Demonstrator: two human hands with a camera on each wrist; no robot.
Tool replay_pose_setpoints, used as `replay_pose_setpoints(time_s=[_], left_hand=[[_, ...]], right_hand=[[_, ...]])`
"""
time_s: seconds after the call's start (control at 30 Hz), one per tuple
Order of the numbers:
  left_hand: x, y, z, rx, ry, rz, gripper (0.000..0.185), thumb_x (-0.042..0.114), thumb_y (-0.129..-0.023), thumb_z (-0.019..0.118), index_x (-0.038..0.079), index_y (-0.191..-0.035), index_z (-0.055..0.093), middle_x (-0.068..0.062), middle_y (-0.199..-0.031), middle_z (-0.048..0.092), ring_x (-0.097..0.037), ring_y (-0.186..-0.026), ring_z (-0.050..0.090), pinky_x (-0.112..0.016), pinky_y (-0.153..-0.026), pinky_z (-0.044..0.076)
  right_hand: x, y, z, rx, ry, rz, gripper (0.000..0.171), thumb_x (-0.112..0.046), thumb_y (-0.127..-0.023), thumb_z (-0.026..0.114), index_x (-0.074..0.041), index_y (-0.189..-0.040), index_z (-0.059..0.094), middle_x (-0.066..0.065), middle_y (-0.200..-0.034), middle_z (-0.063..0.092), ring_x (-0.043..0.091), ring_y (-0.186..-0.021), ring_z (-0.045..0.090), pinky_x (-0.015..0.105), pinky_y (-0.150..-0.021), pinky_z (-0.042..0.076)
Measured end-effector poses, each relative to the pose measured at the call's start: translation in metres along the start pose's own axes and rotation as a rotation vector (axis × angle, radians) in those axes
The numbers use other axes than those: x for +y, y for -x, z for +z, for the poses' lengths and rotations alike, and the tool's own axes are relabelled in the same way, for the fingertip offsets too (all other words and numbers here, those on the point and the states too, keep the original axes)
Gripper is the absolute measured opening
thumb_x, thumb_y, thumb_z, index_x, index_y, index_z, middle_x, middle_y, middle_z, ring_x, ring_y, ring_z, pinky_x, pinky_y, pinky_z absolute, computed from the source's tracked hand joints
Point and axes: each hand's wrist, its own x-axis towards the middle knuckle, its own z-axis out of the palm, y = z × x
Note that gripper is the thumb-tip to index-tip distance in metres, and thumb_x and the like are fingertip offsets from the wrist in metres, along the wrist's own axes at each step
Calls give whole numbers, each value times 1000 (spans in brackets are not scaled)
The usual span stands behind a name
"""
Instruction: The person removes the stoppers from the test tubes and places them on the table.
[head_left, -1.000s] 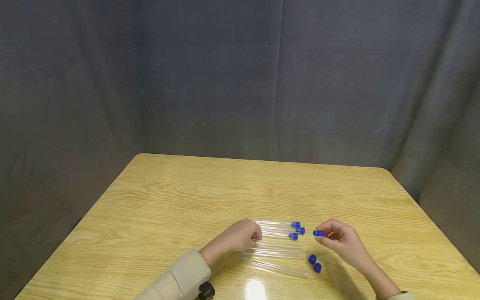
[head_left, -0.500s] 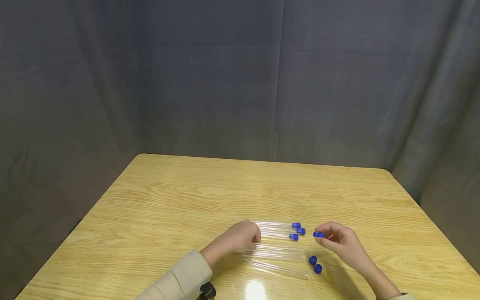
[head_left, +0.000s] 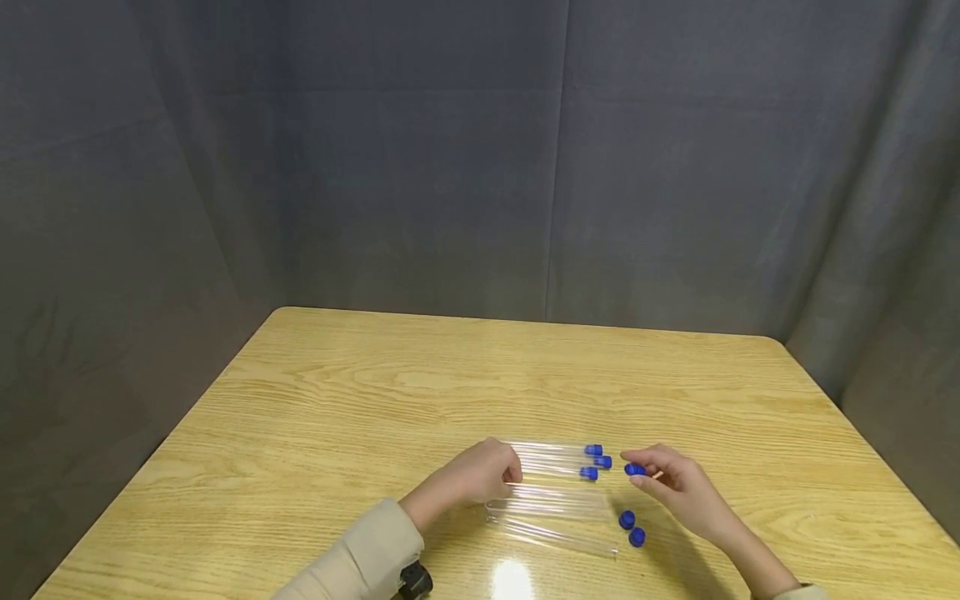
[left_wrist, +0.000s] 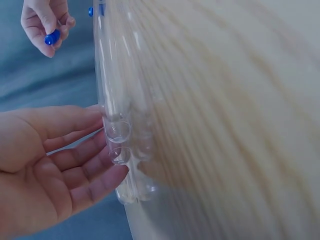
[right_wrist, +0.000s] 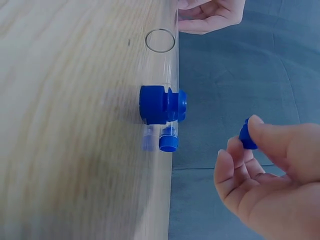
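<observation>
My left hand [head_left: 480, 473] is at the left ends of a row of clear test tubes on the table. Its thumb and fingers pinch an uncapped test tube [left_wrist: 118, 131] near the rounded end; the left wrist view shows the other fingertips against neighbouring tubes. Between the thumb and fingers of my right hand [head_left: 688, 496] is a blue cap [right_wrist: 246, 136], held just right of the tubes. Three tubes at the back wear blue caps [head_left: 588, 473]. Nearer me lie uncapped tubes, the front one [head_left: 555, 537] slanting. Two loose blue caps [head_left: 627, 520] sit beside their open ends.
The wooden table [head_left: 375, 400] reaches well beyond the tubes to the back and both sides. Grey curtains [head_left: 420, 183] hang behind it and at the sides. A black wrist device [head_left: 414, 580] shows below the left sleeve.
The blue cap has turned a little in my right fingers, and the index finger now reaches out past it. My left hand has stayed almost still at the tubes.
</observation>
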Motion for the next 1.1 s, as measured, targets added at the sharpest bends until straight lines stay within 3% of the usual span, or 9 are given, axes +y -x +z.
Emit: replay_pose_setpoints(time_s=[0.1, 0.33, 0.57, 0.77, 1.1], left_hand=[[-1, 1, -1, 0, 34, 1, 11, -3, -75, 65, 3, -83, 69, 1, -80, 63, -7, -75, 56, -16, -67, 44], [-7, 2, -4, 12, 130, -6, 12, -4, -75, 64, 0, -85, 68, -3, -82, 64, -10, -75, 58, -16, -65, 45], [-12, 6, -10, 31, 226, -6, 10, 0, -77, 64, -1, -87, 66, -4, -83, 63, -9, -73, 56, -17, -64, 45], [-16, 10, -14, 40, 312, -26, 13, 2, -78, 65, -3, -90, 65, -3, -82, 61, -12, -75, 56, -19, -67, 45], [-23, 13, -13, 77, 347, -45, 15, 5, -82, 61, -3, -94, 65, -4, -84, 62, -14, -78, 57, -22, -67, 46]], right_hand=[[1, 1, 0, -15, 11, 4, 21, 7, -83, 55, 13, -103, 56, 5, -93, 58, 7, -75, 52, 25, -55, 47], [-1, -1, -3, -80, 22, 112, 19, 2, -86, 55, 9, -103, 57, 21, -96, 58, 11, -79, 56, 26, -59, 49], [1, -3, -4, -135, -21, 185, 13, 0, -85, 57, 7, -95, 58, 11, -86, 59, 8, -75, 53, 26, -60, 48], [3, -4, -4, -149, 11, 223, 14, -3, -83, 60, 6, -93, 59, 8, -85, 60, 9, -73, 53, 25, -60, 48], [8, -9, -2, -253, 15, 246, 11, -3, -83, 60, 5, -90, 59, 6, -81, 59, 10, -69, 52, 24, -57, 45]])
